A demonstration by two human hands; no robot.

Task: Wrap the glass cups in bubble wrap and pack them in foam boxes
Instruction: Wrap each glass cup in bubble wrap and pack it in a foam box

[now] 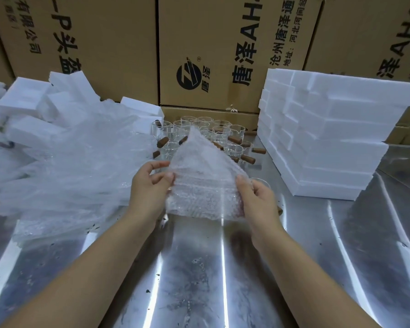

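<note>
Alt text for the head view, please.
Two bare hands hold a bubble wrap sheet over a metal table, left hand pinching one edge, right hand gripping the other. Behind are glass cups with wooden handles; loose bubble wrap and foam boxes at left, a foam box stack at right, cardboard cartons behind.

I see two hands holding a clear bubble-wrap sheet [199,176] at frame centre.
The left hand [149,185] pinches its left edge and the right hand [256,197] grips its right edge, above a shiny steel table [199,268]. Behind it stand clear glass cups with brown wooden handles [213,133]. I see stacked white foam boxes [329,147] at right.
</note>
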